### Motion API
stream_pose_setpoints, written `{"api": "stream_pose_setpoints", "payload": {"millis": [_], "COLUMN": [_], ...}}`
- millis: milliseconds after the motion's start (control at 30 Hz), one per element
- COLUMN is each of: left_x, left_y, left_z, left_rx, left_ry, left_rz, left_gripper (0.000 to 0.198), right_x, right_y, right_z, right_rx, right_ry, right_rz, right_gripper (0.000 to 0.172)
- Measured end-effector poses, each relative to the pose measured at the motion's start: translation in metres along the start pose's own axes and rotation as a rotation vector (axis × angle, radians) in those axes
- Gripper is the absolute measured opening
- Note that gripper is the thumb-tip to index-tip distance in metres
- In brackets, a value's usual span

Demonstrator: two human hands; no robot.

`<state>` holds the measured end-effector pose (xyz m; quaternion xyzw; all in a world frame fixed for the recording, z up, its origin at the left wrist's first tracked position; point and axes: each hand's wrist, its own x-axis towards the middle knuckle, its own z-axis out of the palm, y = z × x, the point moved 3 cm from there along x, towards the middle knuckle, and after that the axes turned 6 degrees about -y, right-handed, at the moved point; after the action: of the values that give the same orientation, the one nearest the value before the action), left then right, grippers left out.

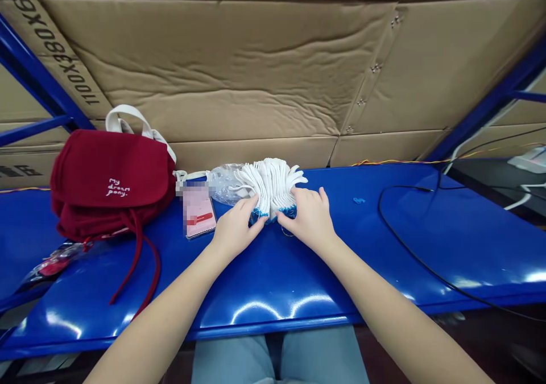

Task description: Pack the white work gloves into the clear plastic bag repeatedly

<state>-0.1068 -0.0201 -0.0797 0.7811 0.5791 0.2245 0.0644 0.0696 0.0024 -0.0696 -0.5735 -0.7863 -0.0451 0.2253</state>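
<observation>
cardboard wall, blue tabletop, one bundle of gloves between two hands

cardboard sheets (222, 71) fill the wall behind a glossy blue tabletop (273, 281), framed by blue steel uprights (34, 71). a black cable (409, 247) curves across the right side of the tabletop, and a thin orange wire (396, 162) runs along its far edge.

at the middle sits one gathered stack of white gloves (271, 188), their fingers fanned up and away, their blue cuffs (260, 216) toward the person. so far the gloves are squared into a single bundle, and no tie or wrapper shows on it. a clear plastic bag (224, 184) lies crumpled against the left end of the stack; whether any gloves are inside it cannot be told.

the left hand (237, 224) and right hand (307, 219) press in from either side, each grip closed partway around the bundle, fingers curled over the cuffs with the fingertips almost meeting. both have hold of the gloves, which seem to rest on the tabletop, though the hands hide the underside.

further left lie a phone (198, 213) with a pink screen, face up just beside the plastic bag, and a dark red cloth bag (108, 182) with white handles (123, 119) and long red cords (136, 259). grey-blue trousers (277, 355) show below the near edge of the tabletop.
</observation>
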Motion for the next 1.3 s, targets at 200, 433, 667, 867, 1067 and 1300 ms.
{"api": "stream_pose_setpoints", "payload": {"millis": [200, 433, 667, 867, 1067, 1300], "left_x": [0.002, 0.003, 0.004, 0.003, 0.004, 0.005], "left_y": [-0.009, -0.01, -0.007, -0.009, -0.008, -0.004], "left_z": [0.001, 0.008, 0.009, 0.007, 0.011, 0.013], "left_rx": [-0.092, -0.171, -0.154, -0.141, -0.179, -0.178], "left_ry": [-0.001, -0.004, -0.007, 0.006, 0.033, 0.053], "left_rz": [-0.01, -0.001, 0.006, 0.017, 0.064, 0.072], "left_gripper": [0.053, 0.059, 0.056, 0.051, 0.048, 0.045], "right_x": [0.004, -0.002, -0.001, 0.002, 0.001, 0.002], "right_y": [0.012, -0.005, -0.007, 0.003, -0.006, -0.009], "right_z": [-0.001, 0.003, 0.005, 0.0, 0.0, 0.004], "right_rx": [0.009, 0.063, 0.017, 0.014, 0.013, -0.064], "right_ry": [-0.019, 0.003, 0.041, 0.022, 0.026, 0.052], "right_rz": [0.046, -0.024, 0.024, 0.058, 0.03, 0.018], "right_gripper": [0.042, 0.063, 0.059, 0.043, 0.062, 0.061]}}
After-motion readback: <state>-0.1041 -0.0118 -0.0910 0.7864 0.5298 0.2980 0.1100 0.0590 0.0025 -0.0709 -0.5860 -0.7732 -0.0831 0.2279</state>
